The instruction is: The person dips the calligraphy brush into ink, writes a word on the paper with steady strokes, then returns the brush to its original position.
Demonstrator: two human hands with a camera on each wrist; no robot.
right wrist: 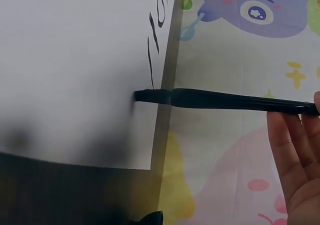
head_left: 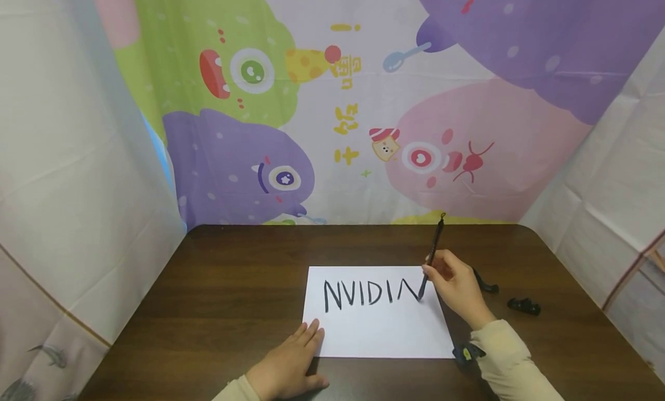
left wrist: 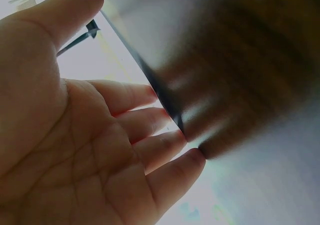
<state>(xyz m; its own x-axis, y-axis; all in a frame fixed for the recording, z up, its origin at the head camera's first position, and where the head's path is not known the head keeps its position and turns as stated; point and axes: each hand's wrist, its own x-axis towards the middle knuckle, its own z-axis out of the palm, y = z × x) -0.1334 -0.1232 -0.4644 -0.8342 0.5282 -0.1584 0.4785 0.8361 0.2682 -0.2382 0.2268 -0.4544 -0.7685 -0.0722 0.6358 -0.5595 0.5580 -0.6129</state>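
A white sheet of paper (head_left: 379, 337) lies on the dark wooden table, with black brushed letters (head_left: 358, 294) across its upper half reading NVIDI and then further slanted strokes. My right hand (head_left: 457, 285) pinches a black writing brush (head_left: 435, 245) with a hanging loop at its top end. The brush stands steeply, its dark tip (right wrist: 142, 96) on the paper at the last stroke. At the sheet's lower left, my left hand (head_left: 291, 360) lies flat, fingertips on the paper's edge. The left wrist view shows its palm (left wrist: 75, 150) and loosely straight fingers.
Two small black objects (head_left: 525, 306) (head_left: 488, 283), kind unclear, lie on the table right of the paper. A black device (head_left: 467, 353) sits at the right cuff. Behind the table (head_left: 234, 291) hangs a cartoon-monster curtain (head_left: 337, 187); pale cloth walls (head_left: 78, 130) flank it.
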